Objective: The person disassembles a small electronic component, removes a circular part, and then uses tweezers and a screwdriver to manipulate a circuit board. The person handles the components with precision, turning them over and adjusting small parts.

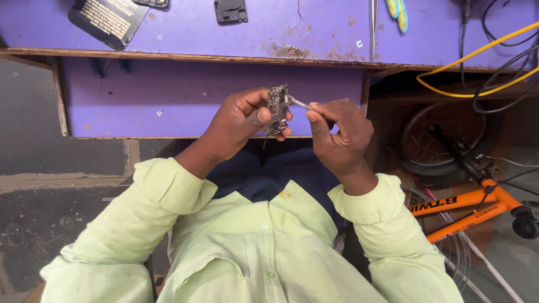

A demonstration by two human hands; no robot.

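While left hand (241, 120) fingers pinch circuit board (277, 109) upright for access | right hand (337, 134) fingers grip tweezers (299, 103), tip touching board's upper edge

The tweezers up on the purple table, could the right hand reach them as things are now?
Probably not right away. The right hand is closed on a thin metal tool pressed to the circuit board that the left hand holds. Nothing lies between it and the tweezers on the table, but its grip is taken.
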